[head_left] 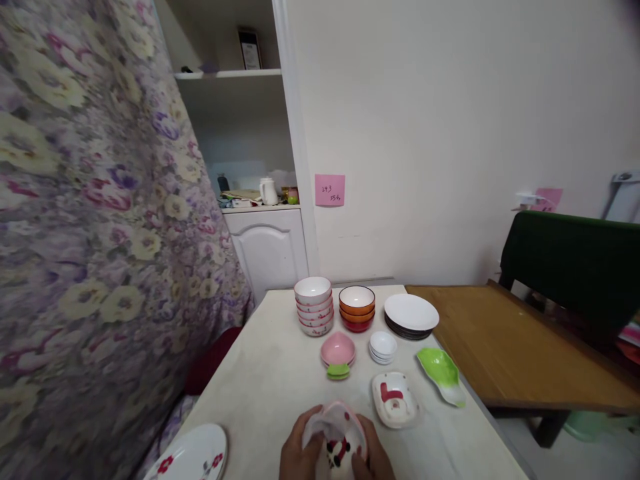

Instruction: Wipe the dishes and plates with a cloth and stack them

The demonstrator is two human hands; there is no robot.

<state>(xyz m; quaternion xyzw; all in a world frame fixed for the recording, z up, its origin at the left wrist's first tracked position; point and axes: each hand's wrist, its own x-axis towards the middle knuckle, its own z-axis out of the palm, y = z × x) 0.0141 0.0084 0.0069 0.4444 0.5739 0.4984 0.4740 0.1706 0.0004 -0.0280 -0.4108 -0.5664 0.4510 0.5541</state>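
Note:
At the near edge of the table I hold a small white bowl (345, 427) with a pink rim and a red and black cartoon picture inside. My left hand (303, 448) is closed on its left side, thumb over the rim. A pale patch lies by that thumb; whether it is cloth or the bowl's wall I cannot tell. My right hand (373, 453) grips the right side. Just beyond to the right sits a squarish white dish (407, 417) with a red pattern. Farther back are stacked pink dishes (338, 348) with green leaf-shaped handles.
Along the back stand flowered bowls (314, 313), orange and red bowls (357, 310) and white-topped plates (411, 312), all stacked. Small white dishes (383, 345) and a green leaf-shaped dish (441, 373) lie right. A flowered plate (200, 450) is near left. A brown table (520, 340) adjoins.

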